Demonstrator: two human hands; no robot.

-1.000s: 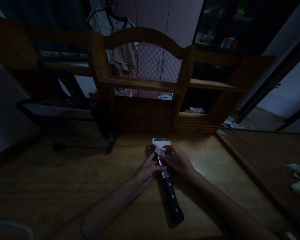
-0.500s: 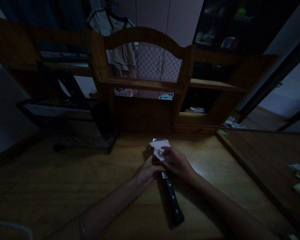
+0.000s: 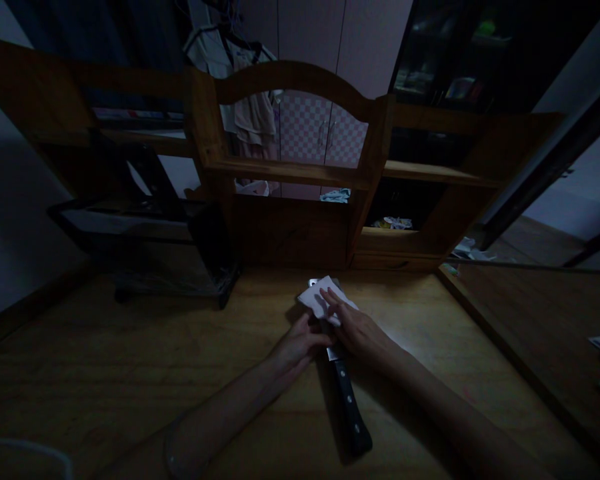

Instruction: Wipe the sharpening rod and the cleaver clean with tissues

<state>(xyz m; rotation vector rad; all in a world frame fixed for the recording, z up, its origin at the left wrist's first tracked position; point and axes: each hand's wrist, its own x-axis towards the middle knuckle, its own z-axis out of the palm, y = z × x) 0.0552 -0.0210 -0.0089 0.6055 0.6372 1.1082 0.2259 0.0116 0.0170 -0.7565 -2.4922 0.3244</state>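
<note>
A cleaver points away from me over the wooden desk, its black riveted handle toward me and a hole showing at the blade's far corner. My left hand grips the blade's left side just ahead of the handle, thumb across it. On the blade lies a white paper tissue, which covers most of the metal. With its fingers bent over the tissue, my right hand presses it against the blade. The blade's middle is hidden by the tissue and both hands.
A black-framed rack or case stands on the desk at the left. Behind rises a wooden shelf unit, with small items in its right compartment. A white cable lies at the lower left. The light is dim.
My right hand has spread the crumpled tissue flatter over the blade, its fingers now more stretched out. My left hand keeps its hold. The view has shifted slightly.
</note>
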